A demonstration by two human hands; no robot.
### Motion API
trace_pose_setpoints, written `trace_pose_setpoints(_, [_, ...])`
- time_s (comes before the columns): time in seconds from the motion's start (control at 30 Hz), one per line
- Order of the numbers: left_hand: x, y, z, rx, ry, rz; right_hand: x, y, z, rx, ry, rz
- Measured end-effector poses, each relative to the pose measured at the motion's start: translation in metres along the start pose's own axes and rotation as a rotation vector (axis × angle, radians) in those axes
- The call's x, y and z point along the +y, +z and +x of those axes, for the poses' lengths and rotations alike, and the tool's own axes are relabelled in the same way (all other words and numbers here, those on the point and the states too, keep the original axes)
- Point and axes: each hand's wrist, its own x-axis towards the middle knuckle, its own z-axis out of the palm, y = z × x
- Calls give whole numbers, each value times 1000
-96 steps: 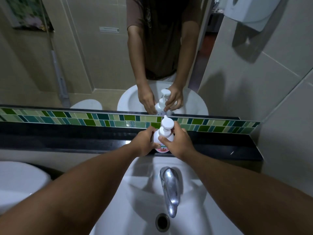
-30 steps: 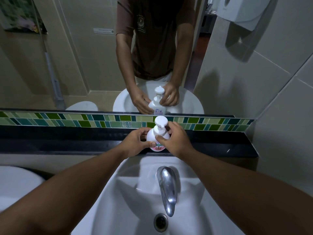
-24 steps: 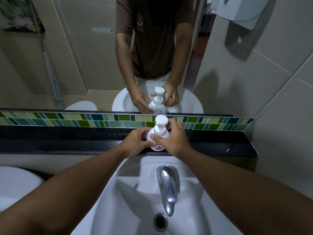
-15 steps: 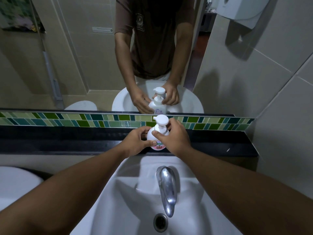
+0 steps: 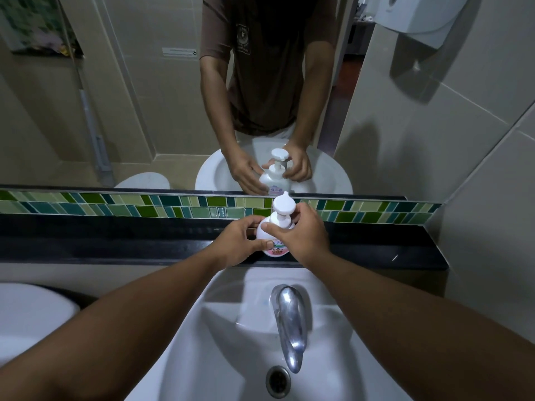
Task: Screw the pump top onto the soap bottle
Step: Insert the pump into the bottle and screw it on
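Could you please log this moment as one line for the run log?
step: screwing pump top | left hand: holds soap bottle on ledge | right hand: grip on pump collar | sink: below

White basin (image 5: 202,342) sat right up front with a chrome tap (image 5: 289,319) pointing down at the drain (image 5: 278,382). Behind it ran a black ledge (image 5: 115,241), then a strip of green and teal mosaic tiles (image 5: 115,205) under a big mirror (image 5: 130,96). A white paper dispenser (image 5: 419,15) hung on the tiled wall (image 5: 477,169) to the right. The edge of a second basin (image 5: 29,314) poked in on the left.
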Motion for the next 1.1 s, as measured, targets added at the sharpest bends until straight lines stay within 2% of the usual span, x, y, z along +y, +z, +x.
trace_pose_setpoints(0.07, [1,-1,0,-8,13,14,-2,0,-2,-21,0,31])
trace_pose_setpoints(0.17, [2,-1,0,-11,7,-2,1,-2,-4,-88,-99,81])
trace_pose_setpoints(0.33, [-3,-2,1,2,-11,-8,8,-4,0,-135,-189,-48])
trace_pose_setpoints(0.53, [-12,-4,-2,-6,-5,13,2,-2,-3,-85,-34,-107])
trace_pose_setpoints(0.73, [-12,-6,2,-14,-16,35,10,-4,-1,-182,-183,-35])
trace_pose_setpoints(0.83, [-13,-6,2,-9,-12,34,8,-2,3,-211,-153,-10])
trace_pose_setpoints(1.0, [-11,-7,3,-24,-25,45,-1,-2,2,-125,7,-26])
trace_pose_setpoints(1.1, [-11,-8,3,-33,-30,47,-3,-3,0,-170,-53,40])
